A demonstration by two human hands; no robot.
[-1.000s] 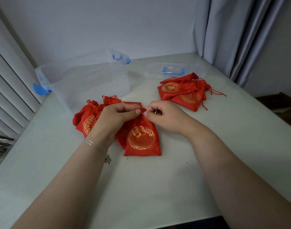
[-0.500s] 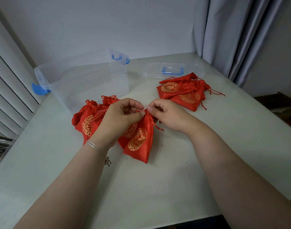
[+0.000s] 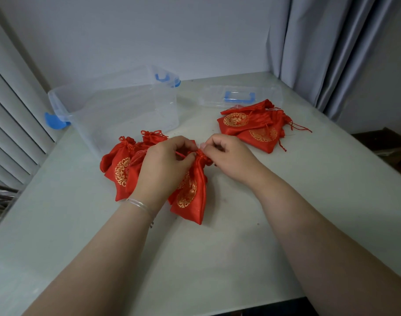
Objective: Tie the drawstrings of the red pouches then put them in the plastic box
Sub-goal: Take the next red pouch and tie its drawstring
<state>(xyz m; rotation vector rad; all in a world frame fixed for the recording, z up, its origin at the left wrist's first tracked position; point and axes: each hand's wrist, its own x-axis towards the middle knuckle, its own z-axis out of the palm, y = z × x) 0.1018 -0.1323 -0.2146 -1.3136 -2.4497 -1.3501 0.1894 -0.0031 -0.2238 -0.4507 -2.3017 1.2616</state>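
Red pouch (image 3: 190, 192) with gold emblem lies on table (image 3: 217, 258), neck gathered; left hand (image 3: 165, 165) and right hand (image 3: 229, 156) fingers pinch its drawstrings

Your forearms are bare right up to the bottom edge of the view, with no sleeve showing on either. On your left wrist you wear a thin silver bangle (image 3: 142, 205), doubled into two slim bands, with a small charm hanging from it at the inner side. Your left hand (image 3: 163, 165) and right hand (image 3: 229, 156) carry no rings or gloves that you can see.
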